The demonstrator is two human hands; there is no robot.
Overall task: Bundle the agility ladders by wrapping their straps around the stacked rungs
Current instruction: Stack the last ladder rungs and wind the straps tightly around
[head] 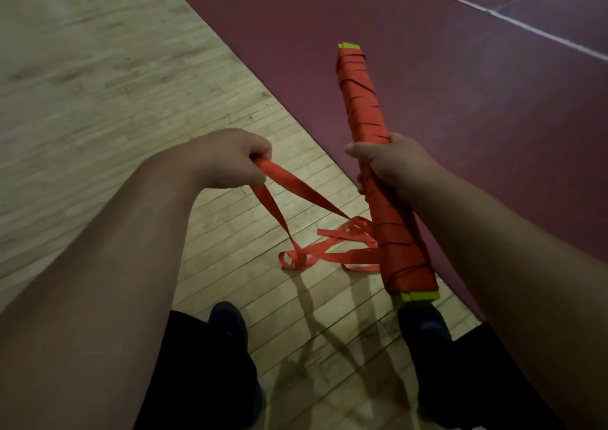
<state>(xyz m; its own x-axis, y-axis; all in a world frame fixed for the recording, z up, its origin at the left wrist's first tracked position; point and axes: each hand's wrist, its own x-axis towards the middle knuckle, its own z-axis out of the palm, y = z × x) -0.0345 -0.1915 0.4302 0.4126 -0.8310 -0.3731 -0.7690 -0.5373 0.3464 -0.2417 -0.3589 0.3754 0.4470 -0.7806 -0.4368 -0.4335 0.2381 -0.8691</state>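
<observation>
Though slack, strap [297, 186] in clenched left hand [230, 158] — bundle [361, 100] (red-wrapped) in clenched right hand [393, 163].

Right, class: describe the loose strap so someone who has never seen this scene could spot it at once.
Find where the wooden floor meets the red mat. There the right hand grips a bundle wound in orange strap. The loose strap runs from its lower part up to the left hand, then drops into coils on the floor; unlike the wound turns, it hangs free.

Forearms [108, 265] bare; black legwear [197, 380], likely shorts in dim light; dark shoes [228, 326], rounded toes.
</observation>
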